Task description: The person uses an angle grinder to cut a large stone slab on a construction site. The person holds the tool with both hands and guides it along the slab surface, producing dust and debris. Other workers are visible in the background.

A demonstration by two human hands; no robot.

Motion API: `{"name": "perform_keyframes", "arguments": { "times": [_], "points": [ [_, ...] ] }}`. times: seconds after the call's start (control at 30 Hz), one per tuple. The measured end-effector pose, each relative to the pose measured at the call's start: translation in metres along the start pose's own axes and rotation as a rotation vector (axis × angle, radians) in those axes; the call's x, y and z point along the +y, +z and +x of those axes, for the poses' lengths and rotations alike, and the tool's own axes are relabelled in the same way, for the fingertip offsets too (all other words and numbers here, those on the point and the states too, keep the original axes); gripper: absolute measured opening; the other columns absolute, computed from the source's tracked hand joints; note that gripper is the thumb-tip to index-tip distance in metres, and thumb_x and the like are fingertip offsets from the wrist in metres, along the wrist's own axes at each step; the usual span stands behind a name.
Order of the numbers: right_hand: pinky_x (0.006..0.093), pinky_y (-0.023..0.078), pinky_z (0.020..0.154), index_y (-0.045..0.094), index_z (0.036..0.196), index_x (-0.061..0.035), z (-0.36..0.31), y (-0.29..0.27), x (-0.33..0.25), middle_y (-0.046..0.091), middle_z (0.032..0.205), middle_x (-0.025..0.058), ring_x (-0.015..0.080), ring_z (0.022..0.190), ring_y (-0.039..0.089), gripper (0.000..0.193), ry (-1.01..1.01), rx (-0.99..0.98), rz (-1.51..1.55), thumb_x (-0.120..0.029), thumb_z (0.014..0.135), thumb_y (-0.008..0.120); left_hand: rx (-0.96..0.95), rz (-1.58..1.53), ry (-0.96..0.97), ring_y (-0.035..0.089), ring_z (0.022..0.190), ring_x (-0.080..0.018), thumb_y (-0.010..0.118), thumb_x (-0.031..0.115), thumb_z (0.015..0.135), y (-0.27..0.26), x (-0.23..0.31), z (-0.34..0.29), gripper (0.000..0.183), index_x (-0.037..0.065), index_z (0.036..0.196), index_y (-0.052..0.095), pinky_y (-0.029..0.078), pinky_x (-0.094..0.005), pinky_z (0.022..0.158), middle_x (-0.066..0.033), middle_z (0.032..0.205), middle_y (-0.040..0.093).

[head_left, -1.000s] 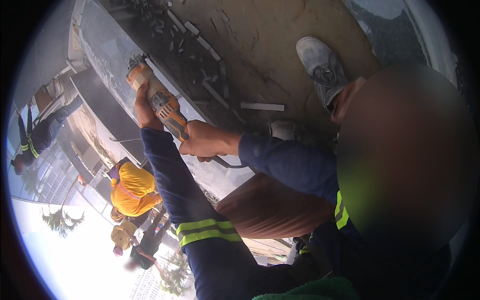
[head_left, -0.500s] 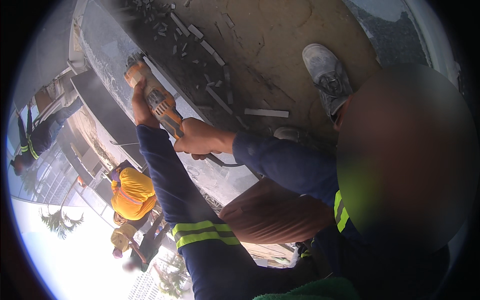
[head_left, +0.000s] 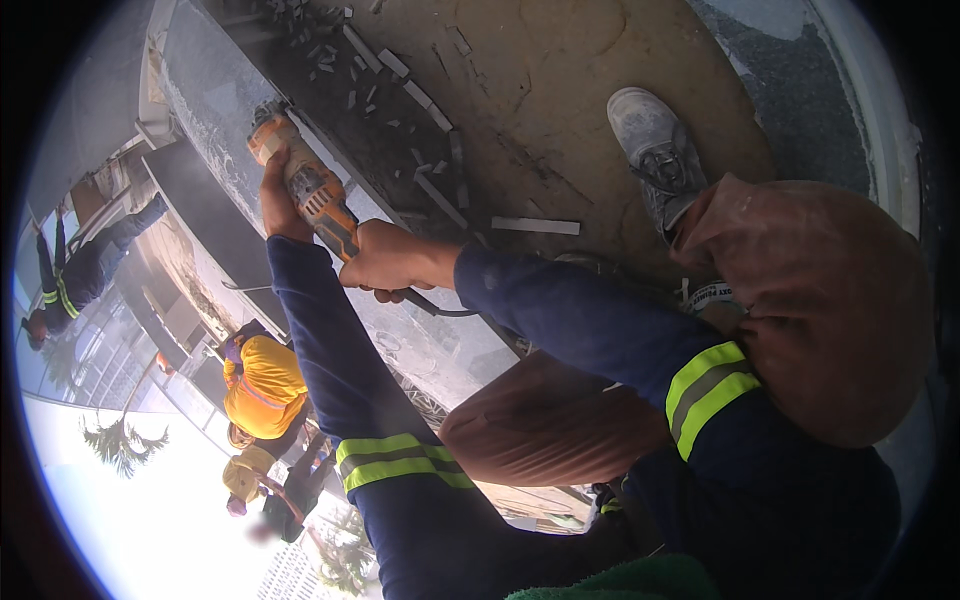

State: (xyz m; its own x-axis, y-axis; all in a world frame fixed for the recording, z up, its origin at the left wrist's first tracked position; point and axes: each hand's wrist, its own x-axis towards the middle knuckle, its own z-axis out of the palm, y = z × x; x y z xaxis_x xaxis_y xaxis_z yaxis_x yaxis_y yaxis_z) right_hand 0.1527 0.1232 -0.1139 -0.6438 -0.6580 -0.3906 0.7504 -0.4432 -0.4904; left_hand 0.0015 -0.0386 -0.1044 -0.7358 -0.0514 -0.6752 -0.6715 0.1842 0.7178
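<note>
An orange and grey angle grinder (head_left: 322, 198) lies along the edge of a dusty grey-white slab (head_left: 440, 352). Around the front of its body, close to the head, my left hand (head_left: 280, 200) is closed. My right hand (head_left: 398, 258) wraps its rear end, with a dark power cord (head_left: 432, 306) trailing out below. The grinder's head is over the slab's edge; its disc is too hidden to make out. Both of my arms wear dark blue sleeves with reflective bands.
Pale cut strips (head_left: 535, 225) and small broken chips litter the brown floor beyond the slab. My shoe (head_left: 655, 150) stands on that floor. A person in a yellow shirt (head_left: 265, 385) bends at the left, with another person (head_left: 80, 265) farther off. A dark panel (head_left: 205, 210) lies beside the slab.
The grinder's rear end and my right hand have shifted slightly left. Both hands keep their hold, and the front of the grinder stays at nearly the same place on the slab's edge.
</note>
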Motion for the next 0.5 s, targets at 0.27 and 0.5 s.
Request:
{"name": "perform_keyframes", "arguments": {
  "times": [0.27,0.5],
  "points": [
    [0.0331,0.048,0.044,0.056,0.096,0.0053,-0.0039,0.0012,-0.0065,0.058,0.074,0.0084,0.0174,0.055,0.061,0.024,0.051,-0.011,-0.021,-0.012,0.084,0.067,-0.001,0.007,-0.011,0.070,0.071,-0.0236,0.062,0.037,0.100,0.0002,0.0030,0.0001,0.036,0.005,0.117,0.059,0.061,-0.0388,0.064,-0.0102,0.086,0.067],
    [0.0346,0.049,0.046,0.058,0.094,0.0065,-0.0083,0.0035,-0.0018,0.062,0.072,0.0116,0.0191,0.055,0.064,0.024,0.052,-0.002,-0.053,-0.014,0.086,0.067,-0.022,-0.022,-0.018,0.070,0.070,-0.0245,0.062,0.039,0.100,-0.0045,-0.0009,-0.0016,0.038,0.004,0.115,0.059,0.061,-0.0394,0.063,-0.0109,0.085,0.067]
  ]
}}
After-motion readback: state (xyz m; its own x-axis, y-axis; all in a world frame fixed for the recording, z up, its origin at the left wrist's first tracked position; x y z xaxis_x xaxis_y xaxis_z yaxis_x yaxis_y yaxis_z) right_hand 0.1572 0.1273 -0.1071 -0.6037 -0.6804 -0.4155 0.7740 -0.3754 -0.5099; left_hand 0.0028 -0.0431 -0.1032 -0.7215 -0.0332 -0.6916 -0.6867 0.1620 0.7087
